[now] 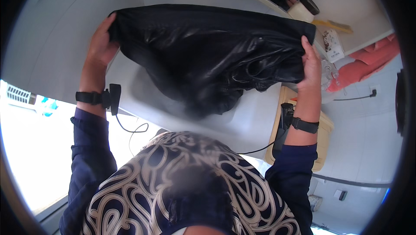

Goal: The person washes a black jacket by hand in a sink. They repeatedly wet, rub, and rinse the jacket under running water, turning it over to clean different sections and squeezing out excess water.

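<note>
A shiny black garment [201, 46], leather-like, hangs stretched between my two hands. My left hand [103, 45] grips its upper left corner, with the thumb at the edge. On the other side, my right hand [310, 61] holds the right end beside a zipper edge. The garment's lower part bunches up and hangs down over a white basin [253, 108], hiding much of it. The fingers behind the cloth are hidden on both sides.
At the upper right is a shelf [364, 4] with a yellow comb [334, 25] and a small white box [333, 45]. Coral towels [364, 64] hang below it. A beige bin [321, 137] stands right of the basin. Dark cables run from both wrist straps.
</note>
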The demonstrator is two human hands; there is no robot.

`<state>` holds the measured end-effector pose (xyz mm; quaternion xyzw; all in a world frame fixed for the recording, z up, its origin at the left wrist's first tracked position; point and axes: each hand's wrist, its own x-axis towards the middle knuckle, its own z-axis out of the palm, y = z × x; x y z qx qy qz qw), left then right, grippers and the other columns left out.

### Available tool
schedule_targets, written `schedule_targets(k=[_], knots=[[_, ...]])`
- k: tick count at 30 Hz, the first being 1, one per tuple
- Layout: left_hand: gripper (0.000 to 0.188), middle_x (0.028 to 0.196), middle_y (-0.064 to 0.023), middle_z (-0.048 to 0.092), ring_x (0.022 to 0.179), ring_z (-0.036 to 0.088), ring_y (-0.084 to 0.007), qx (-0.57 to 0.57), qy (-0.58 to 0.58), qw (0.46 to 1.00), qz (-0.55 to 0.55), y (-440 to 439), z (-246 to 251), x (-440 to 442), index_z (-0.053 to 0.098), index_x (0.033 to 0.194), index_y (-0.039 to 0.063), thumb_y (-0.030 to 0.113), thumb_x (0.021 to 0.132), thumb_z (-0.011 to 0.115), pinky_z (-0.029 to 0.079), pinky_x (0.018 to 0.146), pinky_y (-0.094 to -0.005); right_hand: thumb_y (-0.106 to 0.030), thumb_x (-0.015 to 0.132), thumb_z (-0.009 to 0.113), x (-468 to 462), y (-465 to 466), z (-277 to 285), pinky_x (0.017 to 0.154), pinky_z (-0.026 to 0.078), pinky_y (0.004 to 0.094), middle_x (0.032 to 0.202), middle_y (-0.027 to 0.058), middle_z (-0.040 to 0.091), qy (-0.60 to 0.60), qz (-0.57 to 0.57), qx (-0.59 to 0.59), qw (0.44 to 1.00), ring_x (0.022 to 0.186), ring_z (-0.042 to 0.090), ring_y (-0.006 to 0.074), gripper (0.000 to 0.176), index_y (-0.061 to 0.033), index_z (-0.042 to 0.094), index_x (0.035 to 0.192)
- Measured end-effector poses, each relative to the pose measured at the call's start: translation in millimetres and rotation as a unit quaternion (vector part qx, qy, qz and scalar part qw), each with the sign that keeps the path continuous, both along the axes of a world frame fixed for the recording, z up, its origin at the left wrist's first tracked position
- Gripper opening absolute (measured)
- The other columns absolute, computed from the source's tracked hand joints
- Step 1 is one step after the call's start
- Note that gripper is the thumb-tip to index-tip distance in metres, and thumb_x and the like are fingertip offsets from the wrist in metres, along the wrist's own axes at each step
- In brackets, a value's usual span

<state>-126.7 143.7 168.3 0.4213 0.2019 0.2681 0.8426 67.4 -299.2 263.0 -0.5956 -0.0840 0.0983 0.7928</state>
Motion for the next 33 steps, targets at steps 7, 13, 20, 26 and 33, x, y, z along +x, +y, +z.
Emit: schedule_targets(k=[7,13,20,26,33], knots=[[0.031,0.111,-0.0096,0.068,0.104,0.064,-0.0200,0.016,0.018,1.000,-0.002,-18.5,11.3,13.0,0.061,0.120,0.001,0.021,0.096,0.063,0.053,0.092,-0.0356,-0.023,0.095,0.067,18.9,-18.0,-12.7,0.085,0.051,0.0291,0.110,0.0057,0.067,-0.060,-0.029,-0.109,0.992,0.096,0.064,0.0162,0.033,-0.0022,0.062,0.120],[0.030,0.114,-0.0086,0.067,0.105,0.064,-0.0210,0.037,0.009,0.999,-0.025,-27.5,13.4,17.7,0.063,0.118,0.003,0.021,0.095,0.065,0.052,0.095,-0.0349,-0.033,0.096,0.067,31.7,-43.1,-29.8,0.059,0.037,0.0234,0.071,-0.0091,0.050,-0.120,-0.059,-0.325,0.936,0.067,0.047,0.0034,0.023,-0.0126,0.063,0.085],[0.029,0.113,-0.0060,0.068,0.105,0.064,-0.0197,0.057,0.001,0.998,-0.039,-27.7,8.8,19.9,0.064,0.120,0.006,0.019,0.095,0.063,0.051,0.096,-0.0351,-0.038,0.098,0.062,35.3,-72.1,-41.3,0.067,0.038,0.0323,0.073,0.0063,0.048,-0.253,-0.024,-0.573,0.779,0.069,0.037,0.0150,0.043,0.0001,0.053,0.080],[0.029,0.115,-0.0065,0.067,0.106,0.064,-0.0180,0.092,0.014,0.994,-0.054,-29.8,5.5,17.2,0.062,0.124,0.005,0.019,0.099,0.057,0.052,0.096,-0.0331,-0.019,0.102,0.055,28.3,-60.6,-39.7,0.094,0.043,0.0285,0.114,0.0049,0.063,-0.135,-0.004,-0.102,0.986,0.100,0.058,0.0169,0.031,0.0017,0.056,0.125],[0.036,0.118,-0.0048,0.066,0.110,0.061,-0.0159,0.231,0.118,0.961,-0.099,-37.7,11.7,11.3,0.061,0.129,0.007,0.027,0.099,0.059,0.048,0.097,-0.0323,-0.009,0.100,0.052,29.5,-38.7,-12.6,0.106,0.043,0.0334,0.134,0.0150,0.058,-0.089,-0.040,0.013,0.995,0.121,0.057,0.0213,0.040,0.0048,0.048,0.138]])
